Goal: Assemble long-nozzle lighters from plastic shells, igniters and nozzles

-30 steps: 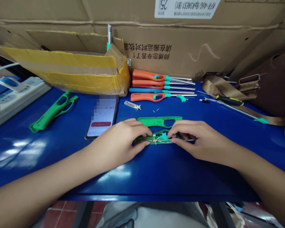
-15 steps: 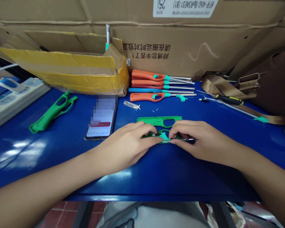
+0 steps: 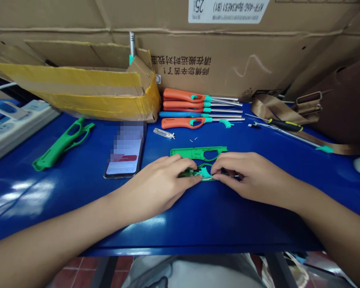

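Note:
My left hand (image 3: 160, 182) and my right hand (image 3: 246, 174) meet over a green lighter half-shell (image 3: 204, 172) lying on the blue table (image 3: 198, 216). Both hands pinch it with curled fingers, left on its left end, right on its right end near a thin metal tube. A teal trigger piece (image 3: 204, 171) shows between my fingertips. The matching green half-shell (image 3: 198, 152) lies just behind, touching neither hand. Most of the held shell is hidden under my fingers.
Several finished orange and blue long lighters (image 3: 195, 108) lie in a row behind. A phone (image 3: 124, 154), a green handle shell (image 3: 61, 143), a yellow-taped cardboard box (image 3: 87, 92), a power strip (image 3: 15, 120), a screwdriver (image 3: 285, 126) and a brown strap (image 3: 288, 114) sit around.
My left fingers have slid right along the green shell, closer to the teal trigger, covering more of it. My right hand has barely moved.

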A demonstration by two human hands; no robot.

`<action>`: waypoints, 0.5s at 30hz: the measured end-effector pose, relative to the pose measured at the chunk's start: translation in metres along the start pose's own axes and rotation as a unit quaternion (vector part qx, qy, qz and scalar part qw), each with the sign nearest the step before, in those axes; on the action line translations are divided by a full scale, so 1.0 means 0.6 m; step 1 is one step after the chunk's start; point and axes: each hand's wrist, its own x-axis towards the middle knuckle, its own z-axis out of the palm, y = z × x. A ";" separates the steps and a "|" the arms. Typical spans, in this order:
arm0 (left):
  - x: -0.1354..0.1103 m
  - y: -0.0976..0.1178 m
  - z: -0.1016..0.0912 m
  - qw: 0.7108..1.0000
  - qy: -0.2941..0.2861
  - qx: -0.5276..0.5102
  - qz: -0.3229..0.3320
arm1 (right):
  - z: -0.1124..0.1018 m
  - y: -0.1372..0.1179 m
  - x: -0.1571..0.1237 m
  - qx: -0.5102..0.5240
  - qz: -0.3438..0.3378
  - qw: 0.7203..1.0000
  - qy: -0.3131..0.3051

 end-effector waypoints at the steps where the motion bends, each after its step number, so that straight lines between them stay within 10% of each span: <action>1: 0.000 0.000 0.000 1.000 0.000 0.001 -0.001 | 0.001 0.000 0.000 -0.003 0.000 1.000 -0.001; 15: -0.002 -0.005 -0.012 0.997 0.067 -0.026 -0.009 | -0.003 -0.002 -0.003 -0.038 -0.019 0.999 -0.029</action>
